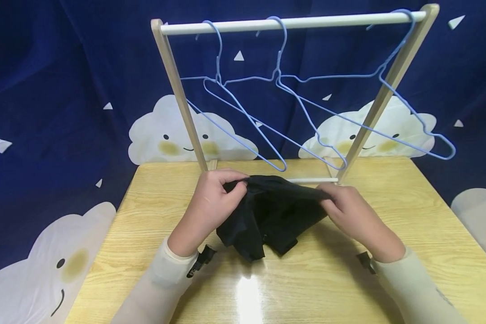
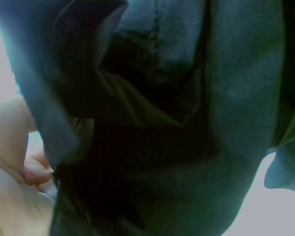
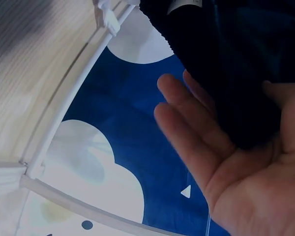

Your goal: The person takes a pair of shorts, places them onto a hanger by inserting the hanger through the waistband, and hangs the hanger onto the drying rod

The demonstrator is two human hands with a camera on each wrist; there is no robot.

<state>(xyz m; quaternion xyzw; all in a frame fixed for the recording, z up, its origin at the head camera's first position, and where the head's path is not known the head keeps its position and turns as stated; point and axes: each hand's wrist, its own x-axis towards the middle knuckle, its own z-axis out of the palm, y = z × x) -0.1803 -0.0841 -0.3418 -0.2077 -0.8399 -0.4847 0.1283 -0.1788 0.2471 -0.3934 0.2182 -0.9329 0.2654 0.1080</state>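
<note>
A pair of small black shorts is stretched between both hands above the table. My left hand pinches one end of the waistband between thumb and fingers. At the other end, my right hand grips the band's corner. The right wrist view shows a gathered elastic edge and a pale label inside the shorts; two fingers of the right hand stretch out beside the cloth. Dark folds of the shorts fill most of the left wrist view, covering part of the left hand.
Behind the shorts stands a wooden rack with a white top rail. Three blue hangers hang from it, their lower ends just above the hands. The wooden table lies below, with a dark blue cloud-patterned curtain behind.
</note>
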